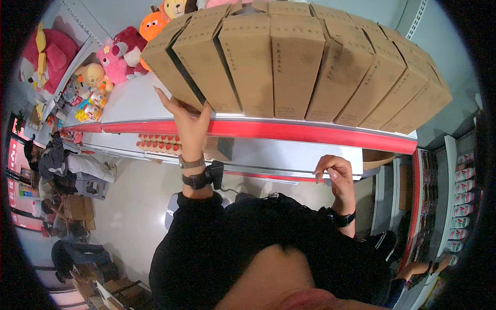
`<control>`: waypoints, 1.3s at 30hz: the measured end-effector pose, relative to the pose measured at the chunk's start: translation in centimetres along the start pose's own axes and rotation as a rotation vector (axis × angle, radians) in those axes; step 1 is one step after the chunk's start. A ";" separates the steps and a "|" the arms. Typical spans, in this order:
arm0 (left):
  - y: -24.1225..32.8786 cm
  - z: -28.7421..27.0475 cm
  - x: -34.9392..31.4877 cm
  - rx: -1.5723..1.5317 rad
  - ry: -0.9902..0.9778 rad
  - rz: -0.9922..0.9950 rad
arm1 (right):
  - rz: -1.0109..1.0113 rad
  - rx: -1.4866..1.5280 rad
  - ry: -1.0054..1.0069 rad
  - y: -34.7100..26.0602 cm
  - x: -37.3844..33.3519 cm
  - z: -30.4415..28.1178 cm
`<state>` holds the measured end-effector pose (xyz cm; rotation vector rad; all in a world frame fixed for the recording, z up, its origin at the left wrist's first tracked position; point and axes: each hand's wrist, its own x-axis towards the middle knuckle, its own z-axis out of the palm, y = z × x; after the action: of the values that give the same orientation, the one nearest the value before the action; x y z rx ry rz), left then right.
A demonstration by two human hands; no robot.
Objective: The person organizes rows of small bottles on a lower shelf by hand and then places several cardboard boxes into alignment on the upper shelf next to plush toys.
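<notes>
Left hand: fingers spread open, flat against the leftmost box, pressing from below.
Right hand: fingers curled loosely on the shelf edge under the boxes, holding nothing.

Colours, shelf top
Cardboard boxes plain brown with dark print; shelf white, its edge strip red. Plush toys pink, orange and yellow. Sleeves black, 2 wrist straps grey and black.

Bare shelf top left of the cardboard boxes
</notes>
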<state>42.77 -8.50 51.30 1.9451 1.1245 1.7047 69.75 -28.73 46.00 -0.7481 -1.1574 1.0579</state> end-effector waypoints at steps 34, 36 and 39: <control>-0.3 -0.4 1.3 0.131 0.315 0.143 | -1.062 -1.151 -0.379 -14.4 1.8 7.9; 0.3 0.1 1.9 0.119 0.325 0.149 | -0.743 -1.257 -0.394 -14.3 1.7 7.0; 2.4 -1.4 1.6 0.146 0.307 0.124 | -0.315 -1.162 -0.392 -11.0 1.9 4.6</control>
<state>42.24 -9.26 54.43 1.9170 1.2881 2.0962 68.34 -31.04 57.74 -1.1993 -2.1819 0.1677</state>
